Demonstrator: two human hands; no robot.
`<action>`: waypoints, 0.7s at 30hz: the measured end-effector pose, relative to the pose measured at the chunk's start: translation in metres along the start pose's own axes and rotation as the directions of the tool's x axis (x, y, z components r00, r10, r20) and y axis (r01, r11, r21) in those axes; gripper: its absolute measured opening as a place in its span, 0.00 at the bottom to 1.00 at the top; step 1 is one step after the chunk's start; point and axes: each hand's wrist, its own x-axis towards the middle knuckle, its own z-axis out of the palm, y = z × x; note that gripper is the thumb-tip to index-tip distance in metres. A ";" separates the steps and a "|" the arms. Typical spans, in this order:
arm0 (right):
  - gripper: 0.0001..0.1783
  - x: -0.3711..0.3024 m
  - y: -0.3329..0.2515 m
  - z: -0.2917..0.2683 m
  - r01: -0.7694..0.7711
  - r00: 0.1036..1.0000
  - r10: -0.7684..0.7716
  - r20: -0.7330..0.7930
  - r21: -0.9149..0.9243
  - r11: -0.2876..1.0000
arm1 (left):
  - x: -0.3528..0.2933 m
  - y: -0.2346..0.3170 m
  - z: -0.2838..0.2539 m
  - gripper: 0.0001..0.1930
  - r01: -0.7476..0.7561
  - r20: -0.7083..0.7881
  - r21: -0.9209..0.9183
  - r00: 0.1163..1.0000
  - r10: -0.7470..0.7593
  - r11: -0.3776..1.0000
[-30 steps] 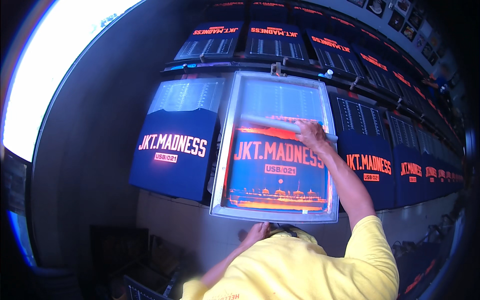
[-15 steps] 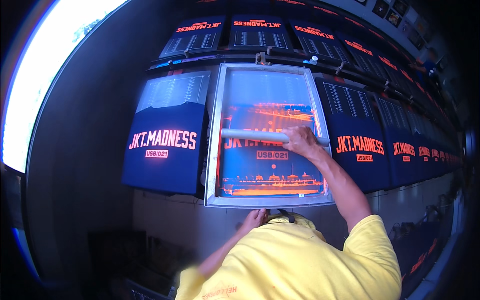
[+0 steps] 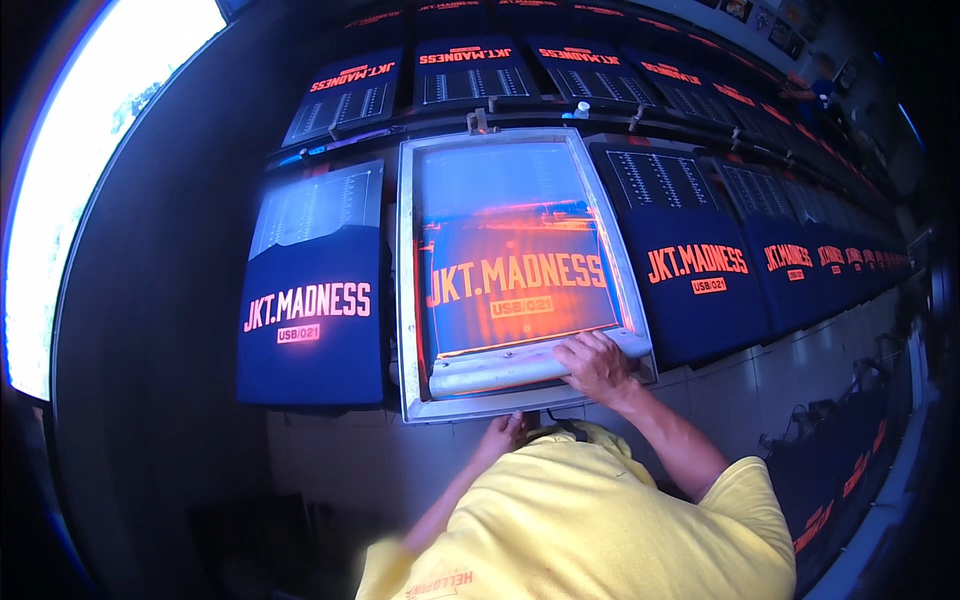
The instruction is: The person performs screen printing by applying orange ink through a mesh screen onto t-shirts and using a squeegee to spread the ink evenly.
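Observation:
A screen printing frame (image 3: 408, 300) with a pale metal rim lies over a dark blue shirt on its board. Orange ink streaks its mesh (image 3: 510, 225), and orange lettering shows through. My right hand (image 3: 597, 368) is closed over the right part of a long, pale squeegee (image 3: 490, 370), which lies across the near end of the mesh, slightly slanted. At the middle of the frame's near rail is my left hand (image 3: 500, 437), its fingers closed at the edge; their tips are partly hidden.
Printed dark blue shirts on boards flank the frame, one at left (image 3: 310, 365) and several at right (image 3: 700, 315). Beyond a dark rail stands another row of shirts (image 3: 465, 65). A small white-capped bottle (image 3: 582, 110) is on that rail. Another person (image 3: 822, 90) is far right.
My right hand has drawn the squeegee from mid-screen to the near end, and the lettering behind it now looks orange. My left hand stays at the near rail. The view has shifted slightly.

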 end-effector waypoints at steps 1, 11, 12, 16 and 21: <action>0.16 0.002 0.004 0.000 -0.006 1.000 0.006 -0.001 0.002 1.000 | 0.000 0.002 -0.001 0.21 0.041 0.022 -0.030 0.999 -0.041 0.999; 0.19 -0.002 0.002 -0.016 -0.014 0.999 0.015 -0.034 0.016 1.000 | -0.004 0.022 -0.006 0.19 0.305 0.134 -0.243 0.951 -0.280 0.921; 0.19 -0.008 -0.001 -0.011 -0.012 1.000 0.012 -0.029 0.006 1.000 | -0.006 0.026 -0.005 0.19 0.315 0.132 -0.243 0.948 -0.291 0.917; 0.12 -0.035 -0.021 0.005 -0.016 0.998 0.010 -0.057 -0.112 0.994 | -0.008 0.027 -0.008 0.18 0.298 0.181 -0.233 0.949 -0.260 0.926; 0.30 -0.057 -0.032 0.012 -0.033 0.999 0.036 0.027 -0.098 0.995 | -0.007 0.020 -0.015 0.17 0.106 0.170 0.083 0.978 -0.118 0.991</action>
